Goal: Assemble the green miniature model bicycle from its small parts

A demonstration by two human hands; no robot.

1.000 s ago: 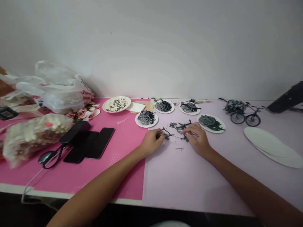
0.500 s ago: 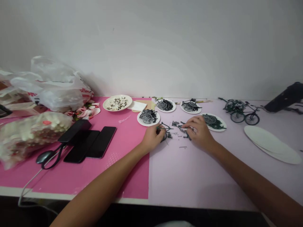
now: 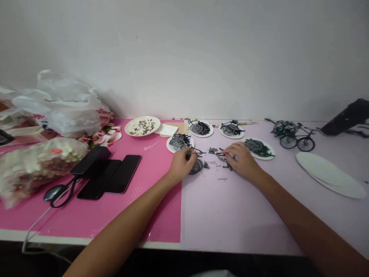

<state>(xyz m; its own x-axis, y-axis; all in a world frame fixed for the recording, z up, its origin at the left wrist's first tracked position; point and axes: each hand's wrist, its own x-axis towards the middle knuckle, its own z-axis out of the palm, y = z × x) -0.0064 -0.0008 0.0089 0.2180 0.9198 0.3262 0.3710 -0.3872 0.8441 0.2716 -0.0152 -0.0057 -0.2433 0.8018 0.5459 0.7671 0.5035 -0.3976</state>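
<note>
Across a two-toned table, a person is working with bare hands before a plain grey wall. The left hand is pinching a dark green frame piece between closed thumb and fingers, just above the table and right of the seam where a pink covering is meeting a pale lilac one. Dark wheels are lying beside that hand. The right hand is curling its thumb and forefinger close together over small loose parts; from where I am standing, I cannot tell whether it is holding one. Thin pins are lying nearer the edge. Four small white plates are carrying wheels and dark pieces, and a larger cream dish is sitting near the wall. On the right, a miniature bicycle is standing near overlapping white ovals. Dark phones and plastic bags are crowding the left end.
</note>
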